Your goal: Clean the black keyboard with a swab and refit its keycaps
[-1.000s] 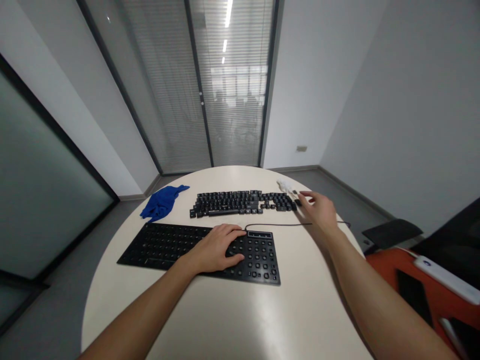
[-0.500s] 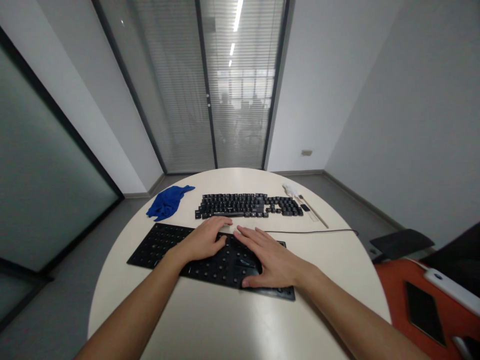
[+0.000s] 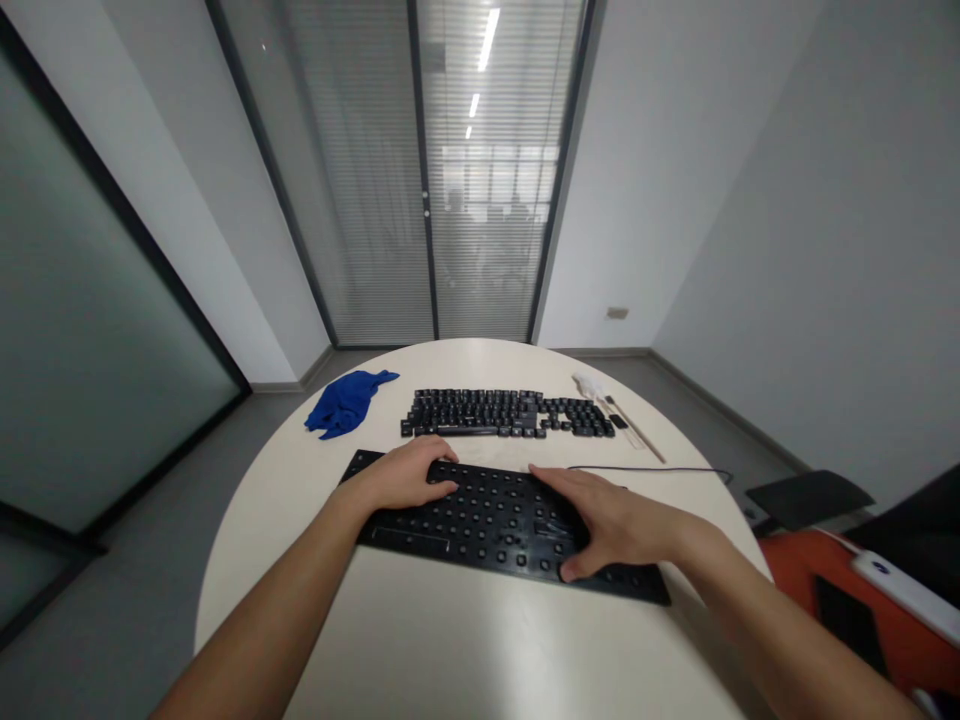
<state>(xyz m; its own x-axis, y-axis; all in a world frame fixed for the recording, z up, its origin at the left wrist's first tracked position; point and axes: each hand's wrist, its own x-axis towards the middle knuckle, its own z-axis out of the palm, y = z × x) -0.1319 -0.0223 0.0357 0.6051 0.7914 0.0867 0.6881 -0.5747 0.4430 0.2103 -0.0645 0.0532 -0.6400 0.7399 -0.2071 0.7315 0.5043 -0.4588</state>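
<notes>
A black keyboard base (image 3: 499, 520) with its keycaps off lies slightly slanted on the table, rows of bare key posts facing up. Across its left part rests my left hand (image 3: 405, 475), fingers over the far edge and thumb apart on top. My right hand (image 3: 611, 515) spans the right part, its thumb at the near side and its fingers at the far edge, gripping the base. Behind the base, the loose black keycaps (image 3: 476, 410) are laid out in keyboard order. A thin dark cable (image 3: 652, 468) runs off to the right.
A crumpled blue cloth (image 3: 346, 403) lies at the back left of the round white table (image 3: 420, 640). At the back right are a slim brush (image 3: 637, 430), a small black piece (image 3: 617, 421) and something white and fluffy (image 3: 589, 386). An orange chair (image 3: 799, 560) stands at the right.
The keyboard base has slid to the right along with my right hand. My left hand has stayed about where it was, now nearer the base's left end. The view has shifted slightly.
</notes>
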